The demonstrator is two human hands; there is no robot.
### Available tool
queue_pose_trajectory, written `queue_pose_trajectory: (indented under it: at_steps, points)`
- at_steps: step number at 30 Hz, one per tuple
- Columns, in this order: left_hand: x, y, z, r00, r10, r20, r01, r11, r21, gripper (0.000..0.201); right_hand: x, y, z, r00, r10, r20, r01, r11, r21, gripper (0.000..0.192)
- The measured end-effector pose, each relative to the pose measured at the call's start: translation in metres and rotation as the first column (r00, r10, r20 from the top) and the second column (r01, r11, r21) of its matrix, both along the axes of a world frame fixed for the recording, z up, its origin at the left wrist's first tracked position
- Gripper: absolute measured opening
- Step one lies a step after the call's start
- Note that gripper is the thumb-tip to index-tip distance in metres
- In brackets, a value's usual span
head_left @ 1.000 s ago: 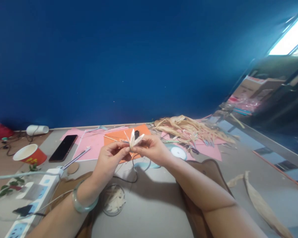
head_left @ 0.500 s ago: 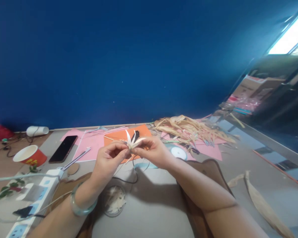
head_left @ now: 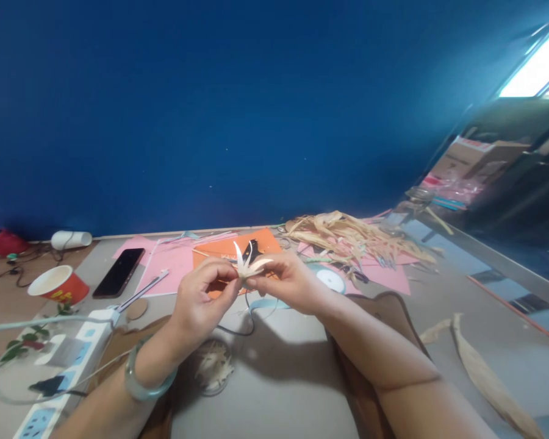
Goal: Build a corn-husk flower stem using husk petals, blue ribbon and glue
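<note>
Petals (head_left: 258,265) have spread: pale flower (head_left: 245,269) points upward, axis upright, pinched by left hand (head_left: 202,299) and right hand (head_left: 295,285)

Single view: head-worn camera, set above and behind the left hand (head_left: 205,296) and right hand (head_left: 293,283), which it takes from the wearer's side at close range, below mid-frame. It faces forward and down across the table (head_left: 274,405) to a blue wall (head_left: 256,116) filling the upper half. Coverage is wide, reaching a window (head_left: 533,67) at upper right.
</note>
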State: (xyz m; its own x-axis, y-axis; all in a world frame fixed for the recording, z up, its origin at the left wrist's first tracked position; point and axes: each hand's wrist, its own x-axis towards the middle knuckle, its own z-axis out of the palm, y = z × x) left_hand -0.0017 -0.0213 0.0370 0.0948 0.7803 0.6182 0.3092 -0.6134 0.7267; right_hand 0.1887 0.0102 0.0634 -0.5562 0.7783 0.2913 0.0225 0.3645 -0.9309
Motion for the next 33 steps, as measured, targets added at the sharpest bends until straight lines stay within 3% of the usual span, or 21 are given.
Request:
queue_pose_trajectory:
  at_steps: [11, 23, 27, 33]
  points:
    - [0.004, 0.001, -0.009, 0.974, 0.195, -0.115, -0.153, 0.941, 0.302, 0.011, -0.014, -0.008, -0.012, 0.974, -0.223, -0.048, 0.227, 0.964, 0.141, 0.012]
    - [0.010, -0.006, -0.005, 0.974, 0.218, -0.055, -0.192, 0.933, 0.306, 0.010, -0.019, -0.010, -0.017, 0.937, -0.331, -0.112, 0.350, 0.892, 0.287, 0.015]
    - [0.007, -0.004, -0.006, 0.973, 0.225, -0.051, -0.199, 0.932, 0.303, 0.010, -0.016, -0.007, -0.012, 0.954, -0.286, -0.091, 0.300, 0.906, 0.299, 0.012]
    - [0.004, -0.003, -0.007, 0.985, 0.170, -0.016, -0.165, 0.974, 0.154, 0.006, -0.004, 0.002, -0.002, 0.999, -0.024, -0.044, 0.031, 0.983, 0.179, 0.012]
